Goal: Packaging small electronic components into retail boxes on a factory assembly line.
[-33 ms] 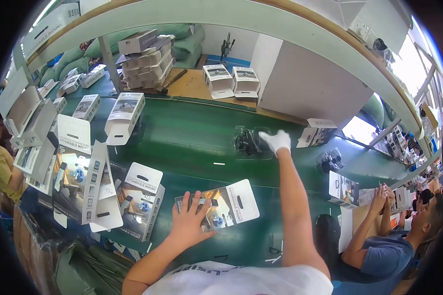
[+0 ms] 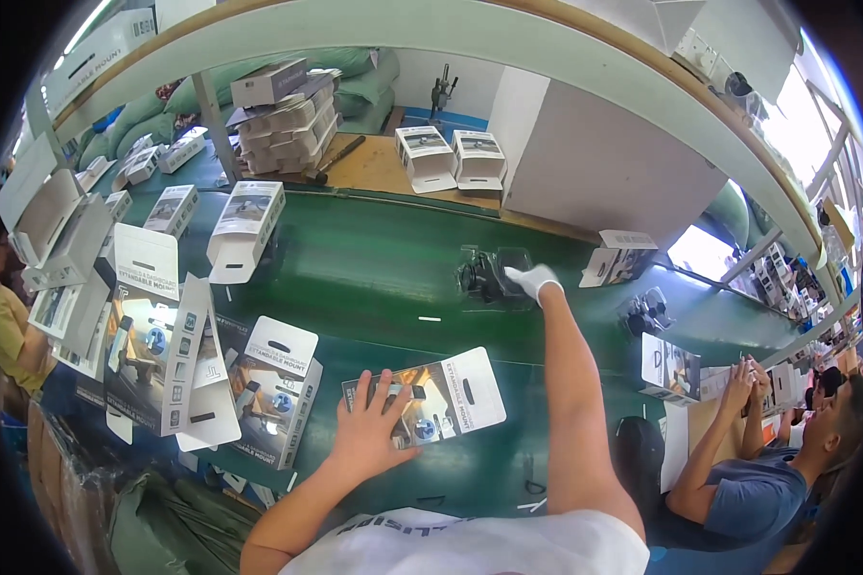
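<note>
My bare left hand (image 2: pixel 378 425) lies with fingers spread on a black and white printed carton (image 2: pixel 438 401), whose white end flap with a slot points right. The carton rests flat near the close edge of the green belt. Stretched far forward, my white-gloved right hand (image 2: pixel 535 281) pinches the right edge of a clear plastic blister tray (image 2: pixel 510 261) with black parts in it. The tray sits on the belt. Its edge under the glove is partly hidden. Left of my left hand stand more printed cartons (image 2: pixel 273 393) with raised flaps.
A green conveyor belt (image 2: pixel 374 259) crosses ahead of me. Another clear tray (image 2: pixel 645 311) and an open carton (image 2: pixel 619 259) are on its right part. A shelf beam (image 2: pixel 422 40) arches overhead. A co-worker (image 2: pixel 777 470) sits at right; another person (image 2: pixel 11 335) is at far left.
My right hand has turned and its fingers have closed at the clear tray's edge. The cartons on the belt and the tray have shifted very slightly right. My left hand stays on its carton.
</note>
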Available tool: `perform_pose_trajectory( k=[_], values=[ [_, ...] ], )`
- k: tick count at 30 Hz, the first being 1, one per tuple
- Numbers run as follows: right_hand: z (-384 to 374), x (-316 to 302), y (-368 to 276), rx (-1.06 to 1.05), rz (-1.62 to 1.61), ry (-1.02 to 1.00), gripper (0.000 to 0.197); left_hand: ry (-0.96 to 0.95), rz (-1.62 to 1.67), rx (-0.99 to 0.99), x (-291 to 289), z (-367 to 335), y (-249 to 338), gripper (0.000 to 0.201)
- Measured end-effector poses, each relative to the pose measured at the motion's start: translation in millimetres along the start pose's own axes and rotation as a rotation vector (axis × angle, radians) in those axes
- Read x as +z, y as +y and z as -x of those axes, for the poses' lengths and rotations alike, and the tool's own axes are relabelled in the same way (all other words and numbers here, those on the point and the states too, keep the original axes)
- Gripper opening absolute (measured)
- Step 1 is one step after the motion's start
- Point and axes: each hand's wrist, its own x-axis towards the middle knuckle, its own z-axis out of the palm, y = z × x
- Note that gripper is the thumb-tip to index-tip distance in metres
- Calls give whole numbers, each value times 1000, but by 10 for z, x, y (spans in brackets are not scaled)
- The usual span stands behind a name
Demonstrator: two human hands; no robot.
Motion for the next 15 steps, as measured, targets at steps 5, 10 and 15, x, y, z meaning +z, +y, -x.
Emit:
perform_pose_trajectory(
  k=[5, 10, 15],
  values=[
    [35, 450, 383, -189, -576, -62, 59, 14, 49, -63, -44, -180, -209, 108],
    [1966, 808, 520, -119, -957, 188, 45, 90, 6, -129, -14, -252, -348, 106],
    [2629, 964, 1189, -97, -1046, -496, 55, 101, -33, 22, -13, -233, -367, 103]
  ],
)
